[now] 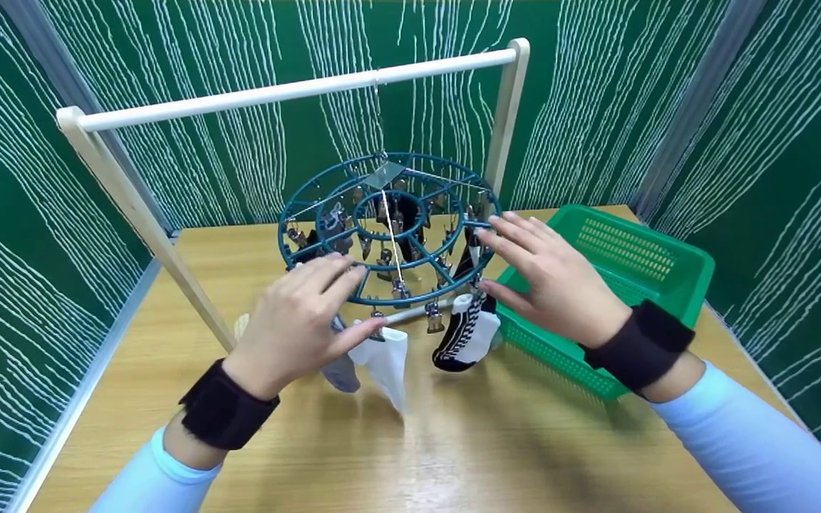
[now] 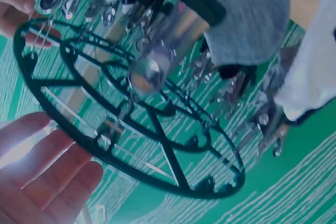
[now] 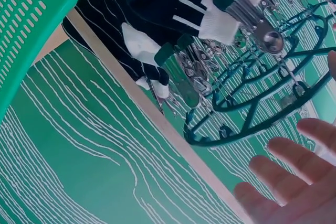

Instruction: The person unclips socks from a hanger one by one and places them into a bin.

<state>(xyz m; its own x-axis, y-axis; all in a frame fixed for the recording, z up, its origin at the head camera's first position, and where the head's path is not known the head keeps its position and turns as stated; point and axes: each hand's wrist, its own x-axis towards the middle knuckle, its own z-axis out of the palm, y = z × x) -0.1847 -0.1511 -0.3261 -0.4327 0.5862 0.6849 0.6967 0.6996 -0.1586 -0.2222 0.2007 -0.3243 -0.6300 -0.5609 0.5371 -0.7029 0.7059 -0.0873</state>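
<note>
A round dark-green clip hanger [image 1: 421, 293] with several metal clips hangs from a white bar. My left hand [image 1: 296, 320] is at its near left rim, fingers extended and holding nothing. In the left wrist view those fingers [image 2: 68, 182] lie along the outside of the ring. Across from it, my right hand [image 1: 553, 278] spreads its fingers beside the right rim, also holding nothing. A white sock [image 1: 387, 360] and a grey sock [image 1: 340, 372] hang below my left hand. A black-and-white checked sock [image 1: 466, 331] hangs from a clip near my right hand. Dark socks [image 3: 107, 24] hang farther round.
A wooden stand with a white crossbar [image 1: 296, 89] straddles the table [image 1: 425, 456]. To the right sits a green perforated basket [image 1: 695, 274], close beside my right forearm. Green walls [image 1: 795, 142] with white streaks enclose the table at the back and sides.
</note>
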